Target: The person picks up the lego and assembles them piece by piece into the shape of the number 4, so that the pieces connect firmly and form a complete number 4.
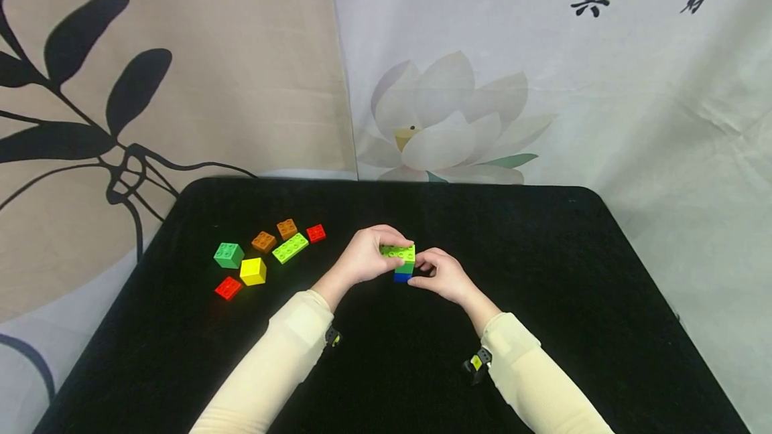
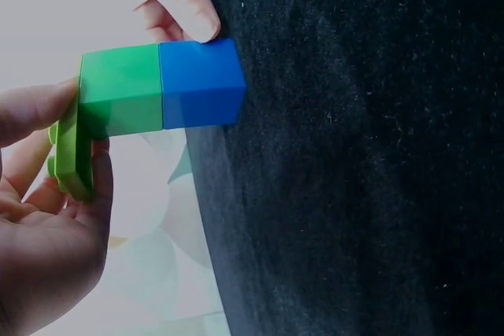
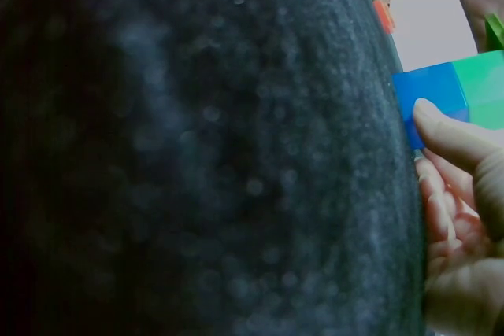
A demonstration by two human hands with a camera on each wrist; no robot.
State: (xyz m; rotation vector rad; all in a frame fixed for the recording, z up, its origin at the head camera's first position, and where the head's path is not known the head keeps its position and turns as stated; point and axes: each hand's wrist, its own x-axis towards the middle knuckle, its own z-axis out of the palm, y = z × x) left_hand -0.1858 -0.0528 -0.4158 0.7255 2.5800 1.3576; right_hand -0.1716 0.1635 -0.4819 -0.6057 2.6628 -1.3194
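Observation:
A small stack is held between both hands, with a lime-green studded brick [image 1: 407, 254] on top, a green brick [image 2: 122, 88] under it and a blue brick [image 2: 202, 84] at the bottom. The lime-green piece is thin and juts out past one side of the green brick. My left hand [image 1: 369, 253] pinches this lime-green brick between thumb and fingers. From the right, my right hand [image 1: 445, 276] holds the blue brick, its thumb against one face; some of its fingertips are hidden behind the stack.
Left on the black table [image 1: 543, 353] lie a green brick [image 1: 228, 255], a yellow brick [image 1: 252, 271], two red bricks, two orange bricks and a long lime-green brick [image 1: 291, 248]. A printed cloth [image 1: 458, 32] hangs behind the table.

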